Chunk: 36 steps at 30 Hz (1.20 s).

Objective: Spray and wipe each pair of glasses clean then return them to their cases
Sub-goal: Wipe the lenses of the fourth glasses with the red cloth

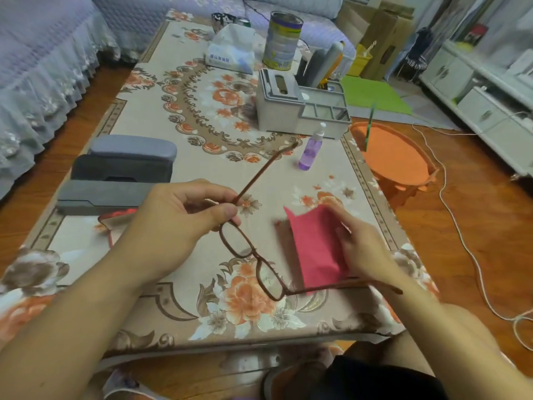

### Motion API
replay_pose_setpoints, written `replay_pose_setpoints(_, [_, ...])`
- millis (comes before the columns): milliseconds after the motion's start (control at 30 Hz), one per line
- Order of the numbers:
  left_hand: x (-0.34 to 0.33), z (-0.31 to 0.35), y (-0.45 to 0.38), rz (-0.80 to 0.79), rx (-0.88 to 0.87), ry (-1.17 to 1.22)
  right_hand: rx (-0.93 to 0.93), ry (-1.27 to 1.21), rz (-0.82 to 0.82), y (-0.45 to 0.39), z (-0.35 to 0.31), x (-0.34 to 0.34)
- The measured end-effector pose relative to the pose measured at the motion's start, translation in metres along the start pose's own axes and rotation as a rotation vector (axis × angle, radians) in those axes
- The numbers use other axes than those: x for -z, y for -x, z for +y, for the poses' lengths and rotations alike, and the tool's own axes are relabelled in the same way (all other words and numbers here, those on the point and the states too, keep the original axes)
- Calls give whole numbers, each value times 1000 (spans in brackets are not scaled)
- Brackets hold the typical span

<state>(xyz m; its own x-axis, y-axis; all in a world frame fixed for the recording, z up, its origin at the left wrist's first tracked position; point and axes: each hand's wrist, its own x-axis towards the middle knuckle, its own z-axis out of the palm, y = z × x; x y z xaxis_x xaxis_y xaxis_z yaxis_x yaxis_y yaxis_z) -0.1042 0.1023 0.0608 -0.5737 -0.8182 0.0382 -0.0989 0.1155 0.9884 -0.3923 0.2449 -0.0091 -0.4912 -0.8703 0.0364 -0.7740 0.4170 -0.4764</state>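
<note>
Both hands busy: my left hand [184, 217] pinches the brown glasses [253, 255] at the hinge, my right hand [360, 246] grips the pink cloth [314, 249], so I'd wipe each lens gently.

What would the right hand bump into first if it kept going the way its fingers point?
Probably the glasses. The right hand holds a red cloth with its fingers aimed leftward at the frame, which the left hand pinches. The cloth would touch first; depth is unclear.
</note>
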Motion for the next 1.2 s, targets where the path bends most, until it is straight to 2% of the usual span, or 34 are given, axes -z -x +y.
replay_pose_setpoints(67, [-1,-1,1,-19,-2,-13,5,219,-11,8,19,-8])
replay_pose_setpoints(300, [-3,1,2,-35,4,-9,3,555,-67,13,3,-12])
replay_pose_setpoints(400, [-2,1,1,-20,3,-16,119,615,-55,22,-23,-26])
replay_pose_setpoints(467, [-1,1,0,-14,3,-8,207,627,-157,34,-36,-35])
replay_pose_setpoints(500, [-1,1,0,-13,0,-5,240,609,-147,38,-39,-36])
replay_pose_setpoints(567, [0,1,0,-20,-10,-9,275,444,118,38,-37,-31])
replay_pose_setpoints(600, [1,0,0,-26,-14,-12,221,306,266,35,-31,-28])
replay_pose_setpoints(667, [1,-1,0,-36,-20,-10,-49,-14,367,17,-17,-16])
replay_pose_setpoints(700, [0,-2,-1,-41,-23,-6,-187,-111,337,6,-10,-10])
replay_pose_setpoints(767, [-2,-5,-1,-60,-33,-3,-310,-43,193,-15,-4,-2])
replay_pose_setpoints(867, [-6,-10,-3,-90,-51,10,-289,127,-99,-29,-14,-10])
replay_pose_setpoints(967, [-9,-15,-3,-93,-90,32,-293,175,-262,-37,-28,-19])
replay_pose_setpoints(1033, [-9,-17,-3,-62,-118,85,-303,148,-284,-40,-36,-17])
replay_pose_setpoints(1100, [-10,-17,-1,-29,-160,138,-294,1,-196,-39,-45,-10])
replay_pose_setpoints(1200, [-10,-13,-1,5,-219,211,-305,-478,-53,-33,-60,6])
